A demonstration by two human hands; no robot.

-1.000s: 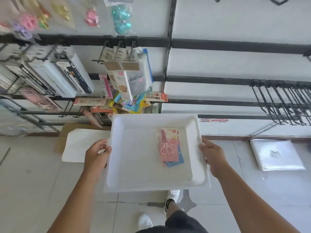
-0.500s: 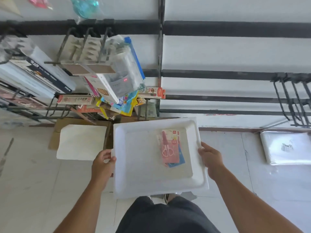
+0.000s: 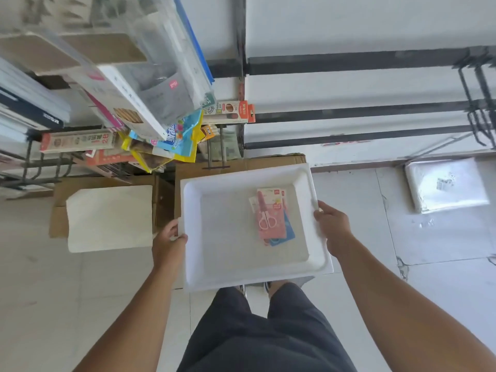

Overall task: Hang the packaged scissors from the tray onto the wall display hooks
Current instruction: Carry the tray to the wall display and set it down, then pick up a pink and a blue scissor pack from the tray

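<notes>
I hold a white foam tray (image 3: 214, 275) level in front of me, above my legs. My left hand (image 3: 167, 241) grips its left rim and my right hand (image 3: 331, 226) grips its right rim. In the tray's right half lies a small stack of packaged scissors (image 3: 269, 217): a pink pack with pink scissors on top, a blue pack partly hidden under it. Empty black display hooks (image 3: 480, 103) stick out from the wall rails at the far right.
Full hooks with hanging stationery packs (image 3: 150, 76) crowd the upper left, close to my head. A cardboard box (image 3: 241, 163) sits behind the tray, another with a white sheet (image 3: 110, 218) at left. A plastic-wrapped white pack (image 3: 445, 185) lies on the tiled floor at right.
The view has dropped and moved closer to the wall and the boxes. The tray has stayed in both hands and shifted slightly right, now over my legs. The scissors packs have not shifted in it.
</notes>
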